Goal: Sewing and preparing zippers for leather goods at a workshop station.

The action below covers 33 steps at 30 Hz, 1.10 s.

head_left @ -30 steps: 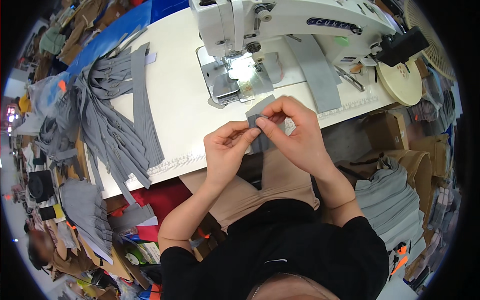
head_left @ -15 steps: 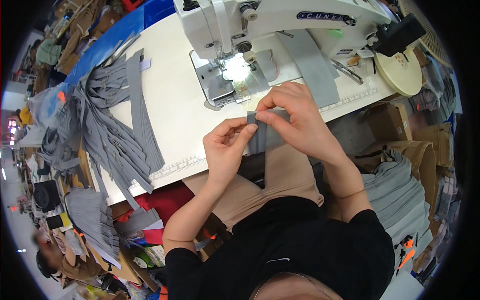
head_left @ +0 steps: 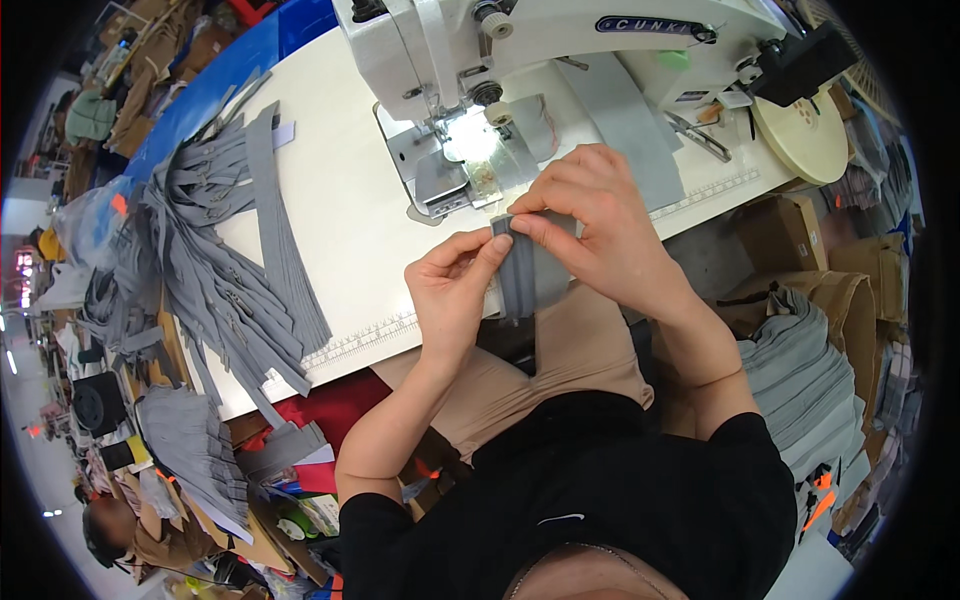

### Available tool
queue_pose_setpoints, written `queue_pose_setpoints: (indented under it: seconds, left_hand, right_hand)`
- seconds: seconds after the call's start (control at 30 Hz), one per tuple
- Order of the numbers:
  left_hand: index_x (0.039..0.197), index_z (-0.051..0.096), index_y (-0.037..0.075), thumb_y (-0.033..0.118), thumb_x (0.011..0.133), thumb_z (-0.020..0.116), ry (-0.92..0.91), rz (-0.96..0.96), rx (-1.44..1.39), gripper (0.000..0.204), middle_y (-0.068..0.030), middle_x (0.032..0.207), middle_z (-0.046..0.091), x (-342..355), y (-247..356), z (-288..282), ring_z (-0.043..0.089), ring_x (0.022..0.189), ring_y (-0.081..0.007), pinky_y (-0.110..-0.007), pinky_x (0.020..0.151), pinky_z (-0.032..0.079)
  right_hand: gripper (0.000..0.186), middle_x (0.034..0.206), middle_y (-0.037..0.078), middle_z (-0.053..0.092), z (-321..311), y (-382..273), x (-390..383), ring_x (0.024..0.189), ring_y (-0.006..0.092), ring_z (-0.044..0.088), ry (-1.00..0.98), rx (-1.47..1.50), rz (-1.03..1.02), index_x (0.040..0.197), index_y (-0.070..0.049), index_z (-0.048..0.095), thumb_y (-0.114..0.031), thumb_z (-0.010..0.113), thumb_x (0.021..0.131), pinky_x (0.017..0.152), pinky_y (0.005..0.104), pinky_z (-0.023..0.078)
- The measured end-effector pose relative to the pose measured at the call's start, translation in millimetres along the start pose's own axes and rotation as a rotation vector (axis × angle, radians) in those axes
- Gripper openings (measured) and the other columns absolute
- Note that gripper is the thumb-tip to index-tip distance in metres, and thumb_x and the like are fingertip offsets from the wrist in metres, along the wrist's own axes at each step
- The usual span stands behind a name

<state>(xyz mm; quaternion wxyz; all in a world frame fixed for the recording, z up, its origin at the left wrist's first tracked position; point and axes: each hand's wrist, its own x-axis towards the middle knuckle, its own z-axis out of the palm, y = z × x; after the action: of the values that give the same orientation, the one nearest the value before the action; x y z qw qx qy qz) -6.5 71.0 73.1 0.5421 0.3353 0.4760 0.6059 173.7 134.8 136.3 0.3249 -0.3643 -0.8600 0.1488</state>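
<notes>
White worktop (head_left: 345, 210) is stretching beneath a lit sewing machine (head_left: 545, 40), and at its front edge we are pinching 1 grey fabric strip (head_left: 516, 280) with 2 hands.
Just below the lit needle area, we are holding the strip by its upper end, while its lower end is hanging past the edge over our lap. With our left hand (head_left: 450, 290) we are pressing thumb and forefinger onto its top left corner; with our right hand (head_left: 595, 225) we are pinching the top between thumb and forefinger (the other fingers are curling close, partly hidden). Left of us, a heap of grey strips (head_left: 225, 270) is spreading; to the right, a wider grey panel (head_left: 630, 130) is lying near metal snips (head_left: 700, 138) and a cream disc (head_left: 805, 140).
</notes>
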Motion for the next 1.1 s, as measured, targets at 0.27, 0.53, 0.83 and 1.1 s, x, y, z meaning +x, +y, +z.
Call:
queue_pose_setpoints:
  seconds: [0.27,0.53,0.83,1.1]
  left_hand:
    - [0.108,0.078,-0.005,0.001,0.095,0.078,0.011,-0.017,0.014,0.015,-0.0028,0.093,0.076,3,-2,-4,0.065,0.082,-0.0044,-0.019,0.074,0.052]
    - [0.125,0.067,-0.004,0.001,0.093,0.078,0.029,-0.143,0.025,0.035,-0.0062,0.108,0.073,20,6,-4,0.065,0.087,-0.0076,-0.020,0.073,0.053]
    - [0.131,0.060,-0.002,-0.003,0.094,0.073,0.136,0.218,0.229,0.040,-0.0093,0.130,0.061,28,-2,-22,0.061,0.110,-0.0108,-0.023,0.089,0.056]
    - [0.122,0.065,0.000,-0.005,0.092,0.075,0.125,0.206,0.188,0.032,-0.0066,0.122,0.061,30,-2,-26,0.061,0.109,-0.0145,-0.027,0.087,0.057]
  right_hand:
    - [0.008,0.089,0.001,0.069,1,5,7,0.094,0.0234,0.060,-0.043,-0.001,0.005,0.090,-0.008,0.073,-0.015,0.078,0.088,0.102,0.0403,0.040]
    - [0.021,0.075,0.008,0.069,33,40,41,0.079,0.0284,0.065,-0.261,0.107,0.295,0.077,-0.005,0.070,-0.025,0.072,0.082,0.095,0.0390,0.045]
    - [0.024,0.075,0.010,0.073,55,47,79,0.079,0.0309,0.069,-0.513,-0.165,0.345,0.085,-0.007,0.072,-0.030,0.066,0.081,0.105,0.0441,0.043]
    - [0.026,0.079,0.009,0.074,72,56,70,0.095,0.0388,0.068,-0.330,-0.297,0.218,0.100,-0.008,0.068,-0.032,0.062,0.093,0.116,0.0507,0.035]
